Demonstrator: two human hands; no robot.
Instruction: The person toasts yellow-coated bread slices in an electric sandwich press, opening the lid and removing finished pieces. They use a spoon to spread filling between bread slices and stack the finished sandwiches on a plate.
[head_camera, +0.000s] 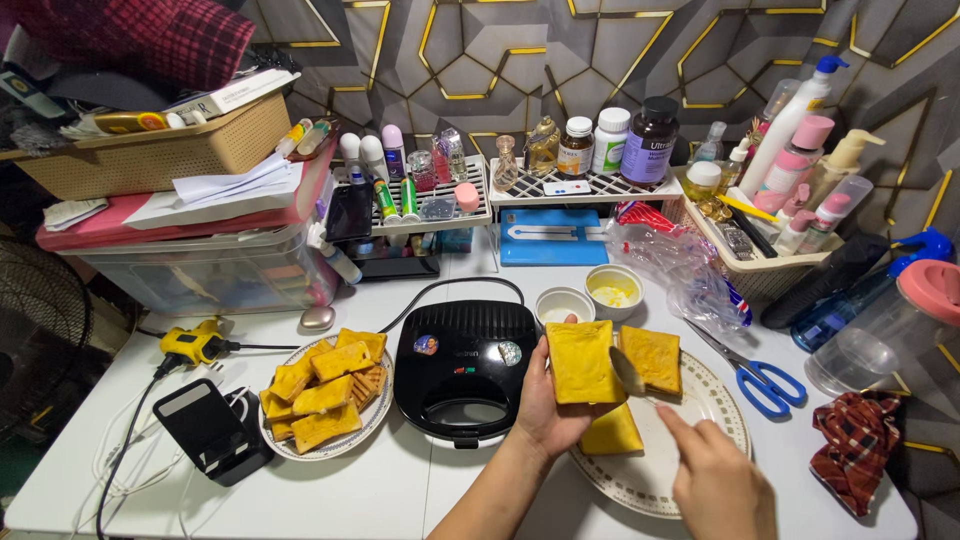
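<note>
My left hand (545, 410) holds up a yellow slice of bread (580, 362) above a patterned plate (715, 405). My right hand (715, 480) grips a spoon (628, 372) whose bowl rests on the slice's right edge. Two more yellow slices lie on that plate, one at the back (652, 358) and one (612, 432) partly hidden under the held slice. A shut black sandwich maker (465, 368) sits just left of my left hand. Behind stand a small white bowl (563, 304) and a bowl with yellow spread (613, 291).
A plate of toasted sandwich pieces (328, 390) sits left of the sandwich maker, beside a black phone stand (212, 432). Blue scissors (762, 382), a checked cloth (855, 448) and a clear jug (895, 330) lie to the right. Bottle racks and baskets line the back.
</note>
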